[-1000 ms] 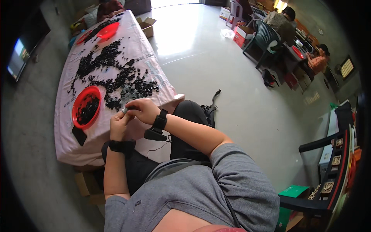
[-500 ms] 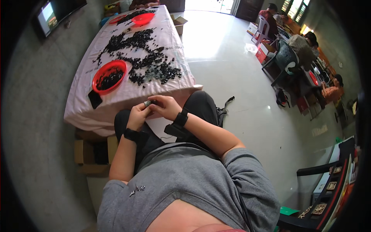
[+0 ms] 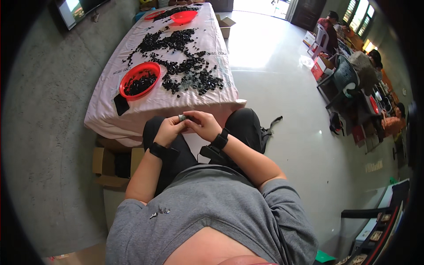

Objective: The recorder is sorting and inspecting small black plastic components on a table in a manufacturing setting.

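My left hand (image 3: 169,131) and my right hand (image 3: 204,125) meet above my lap, just off the near edge of the cloth-covered table (image 3: 106,106). The fingers of both are closed in a pinch, tips together. A small pale grey-green band or piece (image 3: 182,117) shows at the left fingertips, with something dark beside it; what they hold is too small to make out. Beyond them on the table, a red basin (image 3: 140,93) holds many small black pieces. More loose black pieces (image 3: 194,84) lie spread over the cloth to its right.
A black phone-like slab (image 3: 120,105) lies beside the basin at the table's near left. Under that corner stands an open cardboard box (image 3: 104,161). Another red basin (image 3: 184,17) sits at the far end. People work at the right, near a dark chair (image 3: 346,73).
The whole view has shifted, so the table and hands appear farther right. My hands stay together over my lap, with only slight finger movement.
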The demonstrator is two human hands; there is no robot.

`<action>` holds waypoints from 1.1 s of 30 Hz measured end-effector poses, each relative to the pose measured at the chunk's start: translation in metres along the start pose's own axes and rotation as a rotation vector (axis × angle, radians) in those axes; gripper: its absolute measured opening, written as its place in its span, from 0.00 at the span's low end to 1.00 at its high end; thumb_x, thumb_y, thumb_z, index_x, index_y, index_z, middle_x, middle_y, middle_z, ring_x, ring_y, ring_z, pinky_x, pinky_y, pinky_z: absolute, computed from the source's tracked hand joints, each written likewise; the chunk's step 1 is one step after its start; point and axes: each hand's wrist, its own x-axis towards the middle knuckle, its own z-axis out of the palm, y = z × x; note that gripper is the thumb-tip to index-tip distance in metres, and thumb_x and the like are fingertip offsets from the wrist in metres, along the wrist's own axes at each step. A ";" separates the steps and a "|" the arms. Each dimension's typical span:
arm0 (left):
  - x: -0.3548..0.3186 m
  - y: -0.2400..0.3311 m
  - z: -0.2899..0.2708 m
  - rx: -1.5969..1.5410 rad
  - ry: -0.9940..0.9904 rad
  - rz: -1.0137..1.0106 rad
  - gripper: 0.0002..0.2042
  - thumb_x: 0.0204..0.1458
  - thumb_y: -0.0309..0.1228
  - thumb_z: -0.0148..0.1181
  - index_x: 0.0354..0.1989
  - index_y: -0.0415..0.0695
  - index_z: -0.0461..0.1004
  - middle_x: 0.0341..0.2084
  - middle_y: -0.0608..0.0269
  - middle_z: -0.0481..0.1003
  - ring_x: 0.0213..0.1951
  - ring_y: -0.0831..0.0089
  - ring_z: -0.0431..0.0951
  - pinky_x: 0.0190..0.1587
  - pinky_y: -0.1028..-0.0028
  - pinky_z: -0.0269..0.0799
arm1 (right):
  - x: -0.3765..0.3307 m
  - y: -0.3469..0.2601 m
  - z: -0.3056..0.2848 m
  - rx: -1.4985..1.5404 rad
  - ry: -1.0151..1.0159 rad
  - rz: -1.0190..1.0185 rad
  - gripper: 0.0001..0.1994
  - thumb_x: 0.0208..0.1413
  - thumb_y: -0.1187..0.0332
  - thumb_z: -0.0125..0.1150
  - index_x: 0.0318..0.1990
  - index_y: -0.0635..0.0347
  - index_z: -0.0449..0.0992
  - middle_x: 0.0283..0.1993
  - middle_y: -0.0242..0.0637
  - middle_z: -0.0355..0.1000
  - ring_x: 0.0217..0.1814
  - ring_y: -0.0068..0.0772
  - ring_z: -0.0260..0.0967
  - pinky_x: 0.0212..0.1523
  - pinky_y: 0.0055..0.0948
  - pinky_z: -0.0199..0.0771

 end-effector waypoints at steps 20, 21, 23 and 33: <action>0.160 0.040 -0.160 0.455 0.566 0.199 0.15 0.53 0.34 0.67 0.46 0.41 0.80 0.35 0.62 0.82 0.35 0.77 0.80 0.40 0.77 0.74 | 0.149 0.068 -0.085 -0.303 0.070 0.094 0.14 0.53 0.64 0.65 0.44 0.60 0.81 0.35 0.44 0.79 0.33 0.39 0.78 0.38 0.34 0.78; 0.171 0.035 -0.179 0.604 0.611 0.214 0.15 0.52 0.34 0.67 0.46 0.40 0.80 0.36 0.59 0.83 0.36 0.74 0.81 0.42 0.74 0.74 | 0.154 0.081 -0.090 -0.305 0.070 0.103 0.14 0.53 0.64 0.65 0.44 0.60 0.81 0.35 0.44 0.79 0.33 0.39 0.78 0.38 0.34 0.78; 0.184 0.030 -0.201 0.892 0.734 0.210 0.16 0.50 0.34 0.68 0.46 0.40 0.80 0.37 0.53 0.82 0.40 0.67 0.83 0.45 0.70 0.74 | 0.160 0.110 -0.096 -0.508 0.071 0.116 0.12 0.52 0.65 0.64 0.42 0.58 0.82 0.34 0.46 0.78 0.34 0.47 0.77 0.39 0.39 0.78; 0.205 0.005 -0.287 1.012 0.893 0.068 0.21 0.46 0.37 0.70 0.50 0.50 0.79 0.36 0.61 0.82 0.40 0.64 0.82 0.44 0.66 0.74 | 0.185 0.144 -0.096 -0.527 -0.004 0.115 0.08 0.51 0.68 0.64 0.38 0.56 0.83 0.37 0.44 0.76 0.35 0.46 0.76 0.40 0.37 0.77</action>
